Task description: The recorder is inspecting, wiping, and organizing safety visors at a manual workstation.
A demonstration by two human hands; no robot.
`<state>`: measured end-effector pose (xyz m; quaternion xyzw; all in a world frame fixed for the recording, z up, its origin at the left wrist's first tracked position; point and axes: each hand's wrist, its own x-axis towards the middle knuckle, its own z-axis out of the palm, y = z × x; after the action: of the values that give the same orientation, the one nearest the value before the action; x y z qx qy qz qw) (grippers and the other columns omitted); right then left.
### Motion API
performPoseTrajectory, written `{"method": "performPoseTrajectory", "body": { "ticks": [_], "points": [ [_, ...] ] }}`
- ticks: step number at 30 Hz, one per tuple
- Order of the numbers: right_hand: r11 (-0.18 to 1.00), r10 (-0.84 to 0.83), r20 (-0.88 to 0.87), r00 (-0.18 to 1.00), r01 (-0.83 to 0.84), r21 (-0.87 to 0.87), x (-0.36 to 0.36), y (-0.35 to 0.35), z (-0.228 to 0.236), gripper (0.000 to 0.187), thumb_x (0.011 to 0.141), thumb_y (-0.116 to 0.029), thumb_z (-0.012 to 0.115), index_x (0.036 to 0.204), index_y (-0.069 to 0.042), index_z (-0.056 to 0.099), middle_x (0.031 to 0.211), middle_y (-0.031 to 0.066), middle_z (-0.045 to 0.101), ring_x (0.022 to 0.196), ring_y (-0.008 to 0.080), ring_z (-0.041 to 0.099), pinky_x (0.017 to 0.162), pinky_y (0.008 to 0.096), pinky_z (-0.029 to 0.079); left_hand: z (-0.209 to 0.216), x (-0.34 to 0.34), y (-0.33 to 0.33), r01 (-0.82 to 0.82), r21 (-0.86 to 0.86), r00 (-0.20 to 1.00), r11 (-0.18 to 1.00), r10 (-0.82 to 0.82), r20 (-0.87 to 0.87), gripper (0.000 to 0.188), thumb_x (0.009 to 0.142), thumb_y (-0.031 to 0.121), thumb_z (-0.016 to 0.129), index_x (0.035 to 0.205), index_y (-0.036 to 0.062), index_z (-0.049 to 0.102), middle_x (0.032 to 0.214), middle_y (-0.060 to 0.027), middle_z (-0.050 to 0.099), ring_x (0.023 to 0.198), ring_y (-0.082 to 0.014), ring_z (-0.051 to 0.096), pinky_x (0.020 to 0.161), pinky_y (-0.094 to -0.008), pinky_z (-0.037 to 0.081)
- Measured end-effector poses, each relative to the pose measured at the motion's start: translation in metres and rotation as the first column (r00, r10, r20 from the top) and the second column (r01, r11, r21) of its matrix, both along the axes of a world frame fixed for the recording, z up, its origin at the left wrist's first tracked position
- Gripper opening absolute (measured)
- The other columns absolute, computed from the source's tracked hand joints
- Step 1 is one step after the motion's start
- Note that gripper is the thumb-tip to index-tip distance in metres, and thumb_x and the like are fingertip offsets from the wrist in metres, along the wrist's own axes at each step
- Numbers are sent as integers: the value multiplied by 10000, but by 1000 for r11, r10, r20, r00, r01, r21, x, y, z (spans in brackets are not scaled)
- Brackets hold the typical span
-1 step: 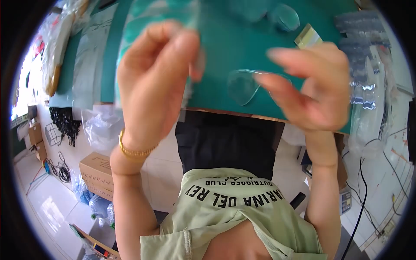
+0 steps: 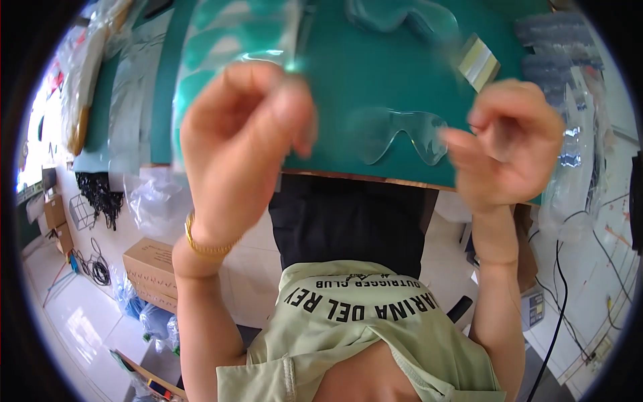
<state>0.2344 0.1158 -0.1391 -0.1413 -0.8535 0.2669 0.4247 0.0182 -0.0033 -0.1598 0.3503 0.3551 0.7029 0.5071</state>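
Observation:
A clear visor-shaped lens (image 2: 425, 134) with a nose notch lies near the front edge of the green tabletop (image 2: 348, 87). Just right of it is my right hand (image 2: 512, 147), its thumb tip beside the lens and apart from the curled forefinger; I see nothing held there. My left hand (image 2: 238, 141) is raised over the left side of the table, motion-blurred, with thumb and fingers pressed together. Whatever they may pinch is too small or hidden. Behind that hand is a glossy clear sheet (image 2: 231, 40) showing green and whitish curved patches.
Another clear curved lens piece (image 2: 418, 15) lies at the back. A beige and silver block (image 2: 479, 63) is right of centre. Clear plastic pieces (image 2: 552, 50) are stacked at the right edge, with plastic sheeting (image 2: 94, 87) at far left. Cardboard boxes (image 2: 153, 268) stand below on the floor.
My right hand has shifted right, and its thumb no longer overlaps the lens, which now shows more fully. My left hand sits slightly lower. The back lens piece shows more.

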Motion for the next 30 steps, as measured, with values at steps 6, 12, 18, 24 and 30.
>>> {"method": "performPoseTrajectory", "body": {
  "ticks": [6, 12, 18, 24, 30],
  "points": [
    [626, -87, -114, 990, -35, -779, 87, -28, -65, 416, 901, -350, 737, 1030, -22, 516, 734, 8, 487, 613, 75, 421, 531, 222, 303, -37, 36, -30, 203, -142, 943, 969, -233, -238, 132, 833, -11, 772, 909, -25, 664, 937, -128, 660, 807, -165, 623, 691, -271, 491],
    [498, -174, 56, 983, 137, -856, 103, -39, -64, 253, 984, -237, 635, 903, -16, 542, 660, -13, 470, 495, 46, 374, 458, 202, 260, -50, 57, -24, 72, -176, 899, 982, -141, -415, 146, 803, -52, 769, 901, -25, 666, 938, -132, 662, 808, -182, 629, 684, -277, 500],
    [421, -313, 331, 890, 443, -792, 81, -17, -57, 120, 1005, -131, 581, 945, -28, 586, 633, -39, 492, 515, 7, 390, 463, 170, 274, -54, 67, -3, -263, -233, 797, 936, 74, -599, 164, 842, -94, 712, 993, -51, 664, 893, -92, 655, 708, -113, 620, 612, -212, 501],
    [417, -299, 392, 870, 489, -766, 71, -4, -74, 150, 981, -163, 641, 913, -31, 618, 626, -55, 497, 529, 5, 411, 483, 175, 284, -61, 77, 14, -430, -347, 739, 833, 104, -665, 303, 880, -45, 708, 1169, -2, 627, 803, -3, 633, 632, -19, 556, 564, -160, 448],
    [406, -263, 463, 847, 532, -743, 67, -1, -69, 170, 973, -180, 660, 907, -26, 626, 616, -56, 496, 527, 6, 410, 485, 182, 280, -60, 77, 18, -456, -367, 729, 811, 103, -676, 344, 882, -51, 691, 1209, 7, 602, 791, 4, 617, 569, 11, 487, 524, -142, 375]
  ]
}}
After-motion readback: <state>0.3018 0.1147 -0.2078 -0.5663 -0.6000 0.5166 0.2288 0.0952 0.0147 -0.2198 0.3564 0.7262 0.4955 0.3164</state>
